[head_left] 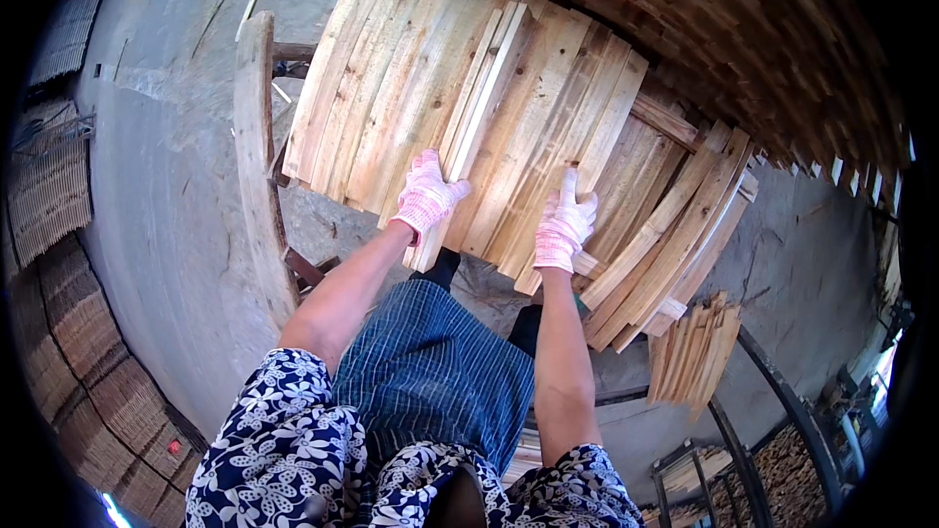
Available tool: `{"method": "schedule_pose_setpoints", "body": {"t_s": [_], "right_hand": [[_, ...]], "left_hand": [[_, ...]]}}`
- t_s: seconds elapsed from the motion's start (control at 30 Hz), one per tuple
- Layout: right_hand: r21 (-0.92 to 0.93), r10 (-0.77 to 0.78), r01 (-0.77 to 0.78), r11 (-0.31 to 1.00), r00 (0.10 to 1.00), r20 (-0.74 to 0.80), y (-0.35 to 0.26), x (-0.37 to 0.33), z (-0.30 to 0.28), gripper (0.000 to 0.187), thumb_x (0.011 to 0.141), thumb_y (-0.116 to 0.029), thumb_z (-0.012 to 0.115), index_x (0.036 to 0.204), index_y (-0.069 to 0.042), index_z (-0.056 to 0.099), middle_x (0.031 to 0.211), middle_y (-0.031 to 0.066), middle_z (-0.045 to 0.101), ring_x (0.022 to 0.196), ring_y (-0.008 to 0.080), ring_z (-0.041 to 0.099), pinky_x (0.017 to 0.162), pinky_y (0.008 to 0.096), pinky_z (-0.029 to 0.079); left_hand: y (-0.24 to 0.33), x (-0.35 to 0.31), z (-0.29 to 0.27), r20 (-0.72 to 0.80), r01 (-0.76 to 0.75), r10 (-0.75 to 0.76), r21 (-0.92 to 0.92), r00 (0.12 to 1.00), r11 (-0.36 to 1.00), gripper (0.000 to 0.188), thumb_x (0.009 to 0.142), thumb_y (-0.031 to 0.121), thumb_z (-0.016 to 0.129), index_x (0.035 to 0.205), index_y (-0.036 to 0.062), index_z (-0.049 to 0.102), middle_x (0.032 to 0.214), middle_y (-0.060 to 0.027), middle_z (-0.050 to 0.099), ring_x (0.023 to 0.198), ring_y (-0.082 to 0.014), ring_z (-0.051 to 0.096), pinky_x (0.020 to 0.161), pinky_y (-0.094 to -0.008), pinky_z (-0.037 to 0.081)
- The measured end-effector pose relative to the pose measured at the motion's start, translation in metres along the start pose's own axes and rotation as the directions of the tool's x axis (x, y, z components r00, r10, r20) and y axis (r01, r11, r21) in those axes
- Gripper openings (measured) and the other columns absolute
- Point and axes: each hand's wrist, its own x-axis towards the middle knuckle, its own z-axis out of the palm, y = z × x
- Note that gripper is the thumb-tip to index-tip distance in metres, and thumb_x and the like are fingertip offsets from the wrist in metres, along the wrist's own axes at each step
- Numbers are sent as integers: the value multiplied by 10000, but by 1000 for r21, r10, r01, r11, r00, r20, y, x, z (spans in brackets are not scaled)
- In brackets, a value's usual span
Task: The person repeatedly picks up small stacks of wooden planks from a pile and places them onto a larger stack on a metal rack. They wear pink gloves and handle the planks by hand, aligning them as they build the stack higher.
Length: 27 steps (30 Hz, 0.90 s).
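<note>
Wooden slats (391, 78) lie side by side in a broad layer before me. A few narrow slats (497, 68) stand a little proud of that layer and run toward me. My left hand (430, 198), in a pink and white knit glove, is closed over the near part of these raised slats, with its thumb on their right side. My right hand (565, 223), gloved alike, rests at the near right part of the layer. Its index finger is stretched out on a slat and its thumb stands apart; it grips nothing that I can see.
A wooden trestle beam (256, 156) stands left of the layer. More slats (675, 244) lie stacked crosswise at the right, with a small bundle (694, 347) lower down. A tall wood stack (743, 10) rises behind. Stacked bundles (88, 332) line the far left, beyond the concrete floor (156, 186).
</note>
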Motion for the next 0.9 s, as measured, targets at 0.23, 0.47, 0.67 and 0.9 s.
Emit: {"method": "schedule_pose_setpoints", "body": {"t_s": [0.23,0.47,0.67,0.9], "right_hand": [[113,16,-25,993,997,80,-5,7,-11,751,976,-247,624,1612,-189,230,1480,365,306,1285,547,462,1064,497,441],[338,-106,0,941,950,295,7,48,-106,696,985,-317,593,1578,-118,288,1511,280,408,1344,470,456,1109,473,424],[748,93,-257,612,963,254,-45,22,-137,901,957,-249,669,1639,-125,93,1492,188,479,1291,285,522,1091,395,420],[232,341,-393,890,911,234,7,66,-66,845,967,-463,579,1632,-206,125,1308,322,523,1210,502,546,1005,543,456]], "left_hand": [[-14,-23,27,-127,-235,210,-223,969,946,848,769,342,832,1411,-29,420,1342,-292,529,1265,-399,539,1064,-444,438],[79,-68,33,397,-26,228,-453,889,891,1005,774,293,830,1525,-55,259,1286,-235,564,1164,-324,571,1008,-390,487],[99,-81,60,367,-232,383,-394,848,890,1052,836,440,788,1575,-19,195,1524,-292,396,1410,-356,424,1152,-419,376],[23,0,36,-191,-376,476,397,859,837,701,935,370,667,1514,100,379,1198,-266,556,1034,-430,607,934,-532,489]]}}
